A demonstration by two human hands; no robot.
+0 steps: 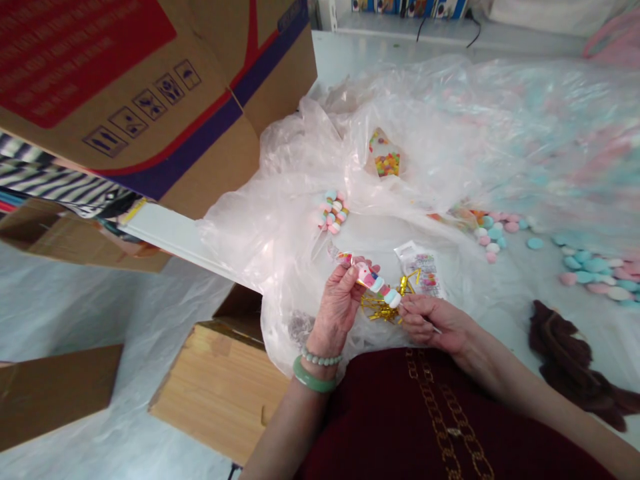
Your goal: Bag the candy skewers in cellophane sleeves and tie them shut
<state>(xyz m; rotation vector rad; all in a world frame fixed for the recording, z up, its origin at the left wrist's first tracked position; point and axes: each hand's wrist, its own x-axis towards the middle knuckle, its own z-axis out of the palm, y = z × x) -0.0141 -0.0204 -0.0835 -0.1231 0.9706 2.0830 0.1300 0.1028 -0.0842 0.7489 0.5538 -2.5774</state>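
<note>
My left hand (339, 299) is closed around the upper end of a marshmallow skewer (384, 291), strung with pink, white and pale blue pieces. A pink-and-white decorated piece shows beside my left fingers. At the lower end, my right hand (431, 323) is closed on the skewer's thin white stick, whose tip pokes out below my fingers. Gold twist ties (381, 309) lie in a loose heap just under the skewer. Behind my right hand rests a clear printed packet (425, 270). A small cluster of marshmallows (333, 213) sits beyond my left hand.
Clear plastic sheeting (300, 200) covers much of the table. Loose marshmallows (595, 267) spread at the right, near a dark brown cloth (565, 353). A small bag of colourful sweets (387, 163) lies farther back. A large carton (225, 87) stands at the left; a wooden box (220, 387) is below.
</note>
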